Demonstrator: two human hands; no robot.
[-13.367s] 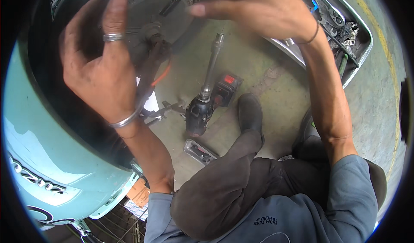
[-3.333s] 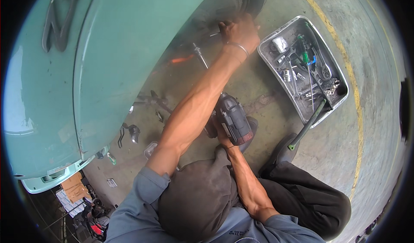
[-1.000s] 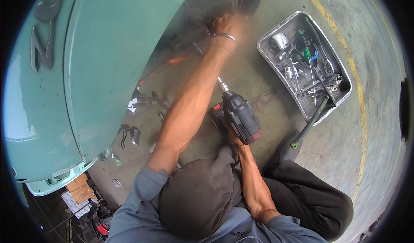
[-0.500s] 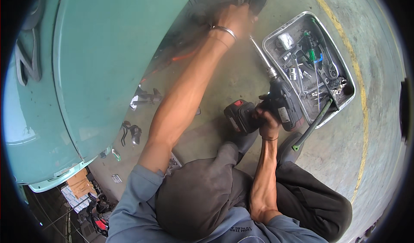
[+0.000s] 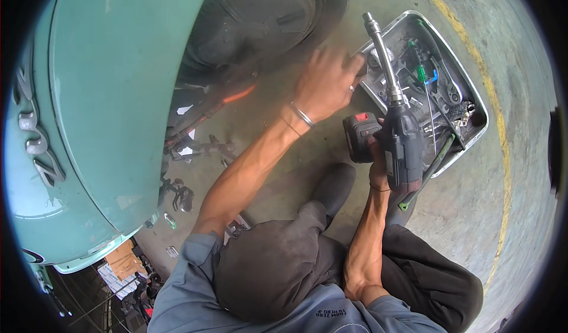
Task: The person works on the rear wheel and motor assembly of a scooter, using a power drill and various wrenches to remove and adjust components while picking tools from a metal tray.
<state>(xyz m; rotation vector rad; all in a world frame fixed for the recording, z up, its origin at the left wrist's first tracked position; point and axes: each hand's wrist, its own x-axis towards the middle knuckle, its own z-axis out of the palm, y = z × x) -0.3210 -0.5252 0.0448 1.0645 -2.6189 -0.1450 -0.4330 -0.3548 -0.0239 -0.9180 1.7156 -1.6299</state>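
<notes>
My right hand [image 5: 379, 168] is closed round the grip of a black cordless impact wrench [image 5: 404, 146], which points up and away over the tool tray [image 5: 378, 101]. A long silver extension [image 5: 383, 55] with a socket at its end juts from the wrench's nose. The battery [image 5: 358, 136] sits left of the grip. My left hand [image 5: 324, 83], a little smeared by motion, is beside the tray's left edge. Its fingers are bent at a small dark piece [image 5: 358, 65], too blurred to name. A dark wheel [image 5: 254, 16] stands beyond it under the green car body [image 5: 124, 96].
Wrenches, sockets, a ratchet [image 5: 452, 90] and a green-handled screwdriver [image 5: 420, 71] lie in the tray. A green-tipped bar [image 5: 427, 177] leans over its near edge. Left, an orange-and-dark bar [image 5: 236, 93] and metal parts [image 5: 180, 194] lie on the floor beside the car.
My left hand has come away from the wheel, back toward me and the tray. The impact wrench has swung to the right, its extension now over the tray. More of the wheel shows.
</notes>
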